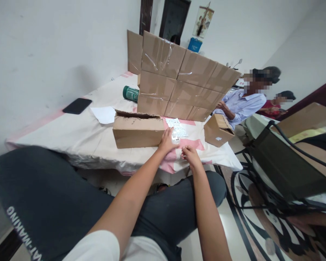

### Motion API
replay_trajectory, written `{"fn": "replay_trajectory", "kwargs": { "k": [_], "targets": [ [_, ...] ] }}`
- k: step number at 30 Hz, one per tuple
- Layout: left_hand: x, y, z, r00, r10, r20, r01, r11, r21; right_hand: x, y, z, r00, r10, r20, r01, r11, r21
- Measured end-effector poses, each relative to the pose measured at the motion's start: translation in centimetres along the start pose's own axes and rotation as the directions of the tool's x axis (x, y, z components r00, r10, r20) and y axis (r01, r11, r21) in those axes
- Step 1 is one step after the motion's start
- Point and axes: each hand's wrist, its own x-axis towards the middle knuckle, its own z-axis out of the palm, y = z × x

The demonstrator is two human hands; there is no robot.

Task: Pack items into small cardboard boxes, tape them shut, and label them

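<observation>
Left hand [167, 141] rests at the near edge of the bench [78, 137], fingers closed around a small white item [174, 137]. The item sits just right of the open cardboard box [138, 131], and the hand touches that box's right end. Right hand [190, 156] is just beside it and a bit nearer the body, over the pink patch of the cloth. Its fingers are curled in narrow; can't tell if they pinch anything.

A printed label sheet [177, 127] lies flat just behind the white item. A small closed box [218, 129] sits tilted to the right, near the bench corner. A stack of taped cartons [179, 83] forms a wall behind, blocking the far side of the bench. A green can [130, 93] lies on its side left of the stack. A white paper [104, 114] and a black flat pad [77, 106] are further left, well apart from the hands.

Another person in a light blue shirt [243, 105] sits past the small box, with one hand near the stack. A dark bag with black cables [285, 166] crowds the right side. Own knees fill the foreground.
</observation>
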Motion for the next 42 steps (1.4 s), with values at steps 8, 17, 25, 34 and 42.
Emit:
{"fn": "replay_trajectory", "kwargs": {
  "k": [8, 17, 25, 34, 42],
  "targets": [
    [0.0, -0.4, 0.3, 1.000, 0.009, -0.003, -0.009, 1.000, -0.023, -0.8, 0.9, 0.1, 1.000, 0.008, -0.023, -0.008, 0.999, 0.035],
    [0.0, -0.7, 0.6, 1.000, 0.001, 0.016, 0.000, 0.999, -0.045, -2.9, 1.1, 0.0, 0.995, 0.023, -0.100, -0.012, 0.994, 0.108],
    [-0.1, -0.7, 0.6, 1.000, 0.004, 0.015, -0.003, 0.999, -0.041, -4.1, 1.0, 0.2, 0.986, 0.040, -0.165, -0.020, 0.993, 0.120],
    [-0.3, -0.4, 0.1, 1.000, 0.027, 0.004, -0.027, 0.999, -0.043, -3.9, 1.1, 0.3, 0.977, 0.068, -0.202, -0.050, 0.994, 0.095],
    [-1.6, 0.8, -1.8, 0.986, 0.163, -0.034, -0.164, 0.985, -0.059, -3.4, 1.8, 0.2, 0.974, 0.089, -0.207, -0.078, 0.995, 0.062]
  ]
}}
